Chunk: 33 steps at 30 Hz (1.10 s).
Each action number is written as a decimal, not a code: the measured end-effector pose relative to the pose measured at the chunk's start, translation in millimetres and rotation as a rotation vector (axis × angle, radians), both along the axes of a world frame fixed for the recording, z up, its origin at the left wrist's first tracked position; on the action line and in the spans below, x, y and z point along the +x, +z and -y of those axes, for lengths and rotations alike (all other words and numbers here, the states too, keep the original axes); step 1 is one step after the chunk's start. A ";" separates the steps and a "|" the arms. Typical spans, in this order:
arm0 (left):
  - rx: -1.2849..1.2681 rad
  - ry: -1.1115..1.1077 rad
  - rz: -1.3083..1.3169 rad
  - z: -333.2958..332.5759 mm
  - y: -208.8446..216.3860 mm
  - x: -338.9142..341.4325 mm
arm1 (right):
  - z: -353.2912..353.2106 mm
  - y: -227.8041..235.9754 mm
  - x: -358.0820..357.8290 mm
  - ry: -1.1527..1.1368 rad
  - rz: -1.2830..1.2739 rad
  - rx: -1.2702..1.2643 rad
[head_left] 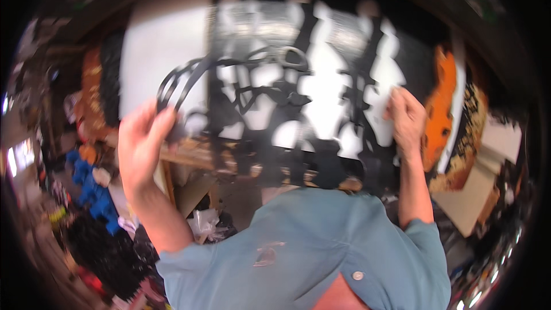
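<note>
Cluttered workshop surrounds our worktop, whose wooden edge shows toward 8 o'clock. Nearest, at 6 o'clock, is our one blue-green shirt. Of our two hands, the left hand, at 9 o'clock, pinches black strips between thumb and fingers; we count about three, though blur makes that unsure. Our right hand, near 3 o'clock, has its fingers curled in at the right side of the black web; we cannot tell whether it grips the edge.

That one web, full of cut-out gaps, spreads around 12 o'clock between our hands, bright white showing through it. We judge the step in hand to be handling this web by its sides; the next move seems to call for an even hold, so the thin strips do not snag or tear.

Farther out, we see one white panel at 10 o'clock, one orange panel at 3 o'clock, one mottled panel just beyond it, and one clear bag at 7 o'clock. Blue items lie between 8 and 9 o'clock, too blurred to count.
</note>
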State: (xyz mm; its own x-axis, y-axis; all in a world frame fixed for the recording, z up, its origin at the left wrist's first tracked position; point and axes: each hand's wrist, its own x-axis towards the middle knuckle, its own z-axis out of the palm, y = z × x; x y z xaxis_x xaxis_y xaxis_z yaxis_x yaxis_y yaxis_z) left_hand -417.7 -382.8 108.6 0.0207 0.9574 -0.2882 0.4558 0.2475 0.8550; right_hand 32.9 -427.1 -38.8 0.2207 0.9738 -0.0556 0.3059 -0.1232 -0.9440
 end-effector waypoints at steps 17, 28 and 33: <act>0.026 0.716 -0.184 -77.6 -87.9 -309.2 | 0.0 -22.6 -6.7 0.095 0.253 0.137; 0.357 0.716 -0.947 -58.7 -101.1 -286.2 | 28.8 17.7 22.9 -0.111 0.497 0.272; 0.387 0.341 -0.301 -94.3 -121.7 -106.8 | 79.3 29.1 69.9 -0.275 1.021 -0.046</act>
State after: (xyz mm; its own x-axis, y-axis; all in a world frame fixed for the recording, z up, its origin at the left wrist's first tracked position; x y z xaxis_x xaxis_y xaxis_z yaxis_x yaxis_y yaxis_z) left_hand -524.5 -288.6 -13.1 -0.3343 0.9324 0.1375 0.6415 0.1182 0.7579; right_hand 102.8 -506.3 -9.7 0.3965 0.8847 0.2451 0.9079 -0.3384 -0.2472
